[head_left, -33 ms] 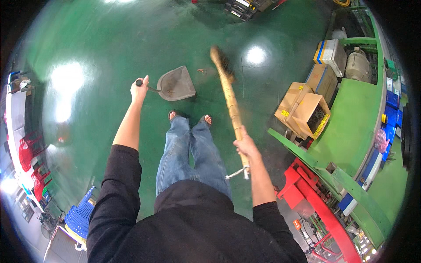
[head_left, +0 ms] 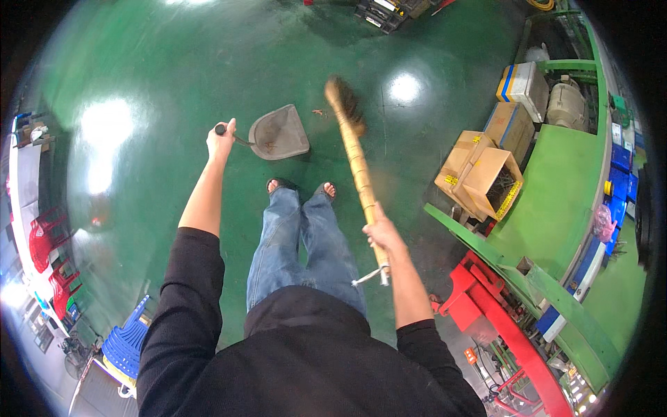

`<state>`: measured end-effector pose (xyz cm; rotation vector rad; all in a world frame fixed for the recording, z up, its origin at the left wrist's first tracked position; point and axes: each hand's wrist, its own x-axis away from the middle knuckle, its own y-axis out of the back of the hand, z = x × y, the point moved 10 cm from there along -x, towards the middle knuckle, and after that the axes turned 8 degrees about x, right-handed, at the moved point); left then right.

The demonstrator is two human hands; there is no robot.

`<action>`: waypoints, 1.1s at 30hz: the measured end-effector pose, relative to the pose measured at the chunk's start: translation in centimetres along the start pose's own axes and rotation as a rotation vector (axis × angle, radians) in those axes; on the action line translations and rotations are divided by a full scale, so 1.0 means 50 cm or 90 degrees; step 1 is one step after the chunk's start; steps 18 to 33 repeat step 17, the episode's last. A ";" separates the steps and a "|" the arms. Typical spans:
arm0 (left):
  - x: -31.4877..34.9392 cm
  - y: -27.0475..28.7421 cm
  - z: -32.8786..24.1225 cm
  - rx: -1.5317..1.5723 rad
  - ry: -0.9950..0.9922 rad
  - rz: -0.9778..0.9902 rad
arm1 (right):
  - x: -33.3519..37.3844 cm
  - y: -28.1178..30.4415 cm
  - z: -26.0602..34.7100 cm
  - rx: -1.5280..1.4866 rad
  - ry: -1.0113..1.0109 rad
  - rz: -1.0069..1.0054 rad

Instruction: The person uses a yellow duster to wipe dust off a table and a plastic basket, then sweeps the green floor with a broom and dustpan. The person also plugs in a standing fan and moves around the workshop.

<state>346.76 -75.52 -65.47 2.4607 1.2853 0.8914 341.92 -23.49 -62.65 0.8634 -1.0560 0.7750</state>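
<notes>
My left hand (head_left: 220, 141) is closed round the dark handle of a grey dustpan (head_left: 279, 131), which rests on the green floor ahead of my feet with some debris in its pan. My right hand (head_left: 384, 231) grips a long broom (head_left: 356, 156) by its pale, banded handle near the lower end, where a white cord hangs. The broom's dark bristles (head_left: 353, 115) are smeared by motion and sit to the right of the dustpan. Between pan and bristles lies a small reddish bit of litter (head_left: 319, 112) on the floor.
To the right, cardboard boxes (head_left: 461, 167), one of them open, stand beside a green metal frame (head_left: 556, 181). A red metal piece (head_left: 504, 326) is nearer me. Stacked blue chairs (head_left: 126, 345) and red chairs (head_left: 42, 240) are at left. Dark cases (head_left: 382, 15) lie far ahead.
The broom and my right hand have shifted a little to the left, bringing the bristles nearer the dustpan. My left hand and the dustpan stay in place.
</notes>
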 end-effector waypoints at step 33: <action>0.006 0.137 0.124 0.025 0.021 -0.013 | 0.224 -0.008 0.109 0.155 0.011 -0.072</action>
